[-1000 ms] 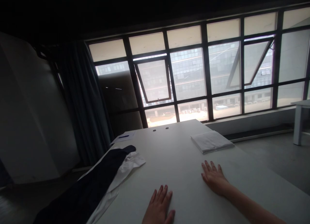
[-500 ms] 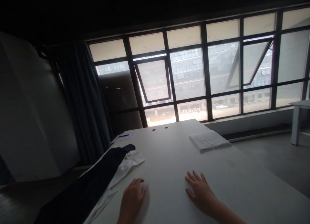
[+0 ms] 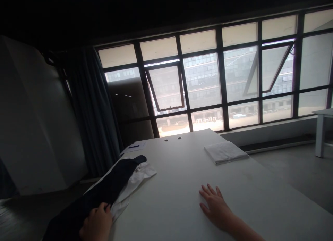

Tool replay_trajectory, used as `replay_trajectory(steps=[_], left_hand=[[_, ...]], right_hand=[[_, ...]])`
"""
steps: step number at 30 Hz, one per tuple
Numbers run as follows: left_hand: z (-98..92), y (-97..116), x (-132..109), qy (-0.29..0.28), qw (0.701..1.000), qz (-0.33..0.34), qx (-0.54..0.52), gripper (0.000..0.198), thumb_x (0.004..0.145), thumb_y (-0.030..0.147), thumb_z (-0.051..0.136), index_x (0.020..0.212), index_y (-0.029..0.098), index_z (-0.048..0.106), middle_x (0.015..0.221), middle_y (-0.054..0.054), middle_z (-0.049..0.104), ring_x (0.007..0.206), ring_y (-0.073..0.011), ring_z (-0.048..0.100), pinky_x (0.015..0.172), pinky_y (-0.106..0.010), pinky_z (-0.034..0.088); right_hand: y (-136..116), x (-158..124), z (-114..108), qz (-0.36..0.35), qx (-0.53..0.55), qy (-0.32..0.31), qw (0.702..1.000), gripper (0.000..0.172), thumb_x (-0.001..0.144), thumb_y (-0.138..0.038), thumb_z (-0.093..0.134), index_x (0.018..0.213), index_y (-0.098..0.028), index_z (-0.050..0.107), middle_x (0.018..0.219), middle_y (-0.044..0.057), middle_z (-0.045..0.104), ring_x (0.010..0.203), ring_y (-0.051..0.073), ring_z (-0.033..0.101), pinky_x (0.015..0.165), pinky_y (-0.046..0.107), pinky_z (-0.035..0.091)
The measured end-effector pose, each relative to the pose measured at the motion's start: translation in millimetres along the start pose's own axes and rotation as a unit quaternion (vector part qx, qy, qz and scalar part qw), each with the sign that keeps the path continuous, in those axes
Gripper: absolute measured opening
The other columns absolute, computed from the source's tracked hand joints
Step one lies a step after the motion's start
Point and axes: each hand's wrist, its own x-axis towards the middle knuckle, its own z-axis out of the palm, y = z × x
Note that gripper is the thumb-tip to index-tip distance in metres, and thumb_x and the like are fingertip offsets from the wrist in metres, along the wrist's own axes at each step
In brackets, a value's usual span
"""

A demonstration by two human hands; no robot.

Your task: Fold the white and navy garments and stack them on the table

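My left hand is closed on a dark navy piece of clothing at the left edge of the table, and a bit of dark fabric shows between its fingers. White cloth lies beside and partly under the dark clothing, crumpled along its right side. My right hand rests flat on the white table, fingers spread, with nothing in it. Beyond that hand, a folded white cloth lies near the table's right edge.
At the far left of the table are sheets of paper with a pen on top. Two round cable holes sit near the far edge. Behind stand windows and a dark curtain; another white table is at the right.
My left hand has moved left from above the bare tabletop onto the dark clothing, and its fingers have closed on it. My right hand stays put.
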Motion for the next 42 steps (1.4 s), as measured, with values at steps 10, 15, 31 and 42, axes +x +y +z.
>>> replay_trajectory(steps=[10, 15, 31, 42], left_hand=[[-29.5, 76.2, -42.2, 0.215, 0.921, 0.299, -0.126, 0.031, 0.101, 0.033, 0.039, 0.100, 0.018, 0.066, 0.085, -0.009, 0.069, 0.081, -0.0264, 0.064, 0.076, -0.037, 0.044], [-37.9, 156.4, -127.2, 0.088, 0.775, 0.580, -0.236, 0.024, 0.101, 0.020, 0.044, 0.091, 0.024, 0.066, 0.079, -0.003, 0.067, 0.077, -0.0202, 0.062, 0.077, -0.034, 0.045], [-31.6, 179.1, -157.3, -0.016, 0.781, 0.580, -0.232, 0.050, 0.074, 0.014, 0.069, 0.122, 0.030, 0.064, 0.111, -0.005, 0.070, 0.101, -0.0263, 0.064, 0.091, -0.040, 0.050], [-18.8, 142.7, -99.7, 0.115, 0.853, 0.458, -0.221, 0.037, 0.084, 0.013, 0.048, 0.114, 0.025, 0.067, 0.104, -0.006, 0.075, 0.092, -0.0252, 0.071, 0.083, -0.037, 0.055]], right_hand=[[3.1, 0.1, 8.2, -0.009, 0.029, 0.051, 0.998, 0.055, 0.090, -0.040, 0.051, 0.143, -0.028, 0.055, 0.157, 0.008, 0.045, 0.150, 0.034, 0.030, 0.122, 0.063, 0.008], [1.3, -1.2, 3.5, -0.031, 0.049, 0.092, 0.994, 0.063, 0.085, -0.027, 0.052, 0.148, -0.027, 0.048, 0.155, 0.010, 0.049, 0.144, 0.032, 0.042, 0.121, 0.063, 0.017], [7.7, 8.7, 7.4, -0.165, 0.168, 0.237, 0.943, 0.027, 0.102, -0.026, 0.038, 0.105, -0.024, 0.065, 0.109, 0.010, 0.074, 0.115, 0.025, 0.066, 0.108, 0.049, 0.047], [61.0, -14.4, -67.7, -0.106, 0.047, 0.499, 0.859, 0.016, 0.099, -0.036, 0.055, 0.096, -0.021, 0.061, 0.071, 0.001, 0.072, 0.057, 0.016, 0.068, 0.055, 0.024, 0.048]])
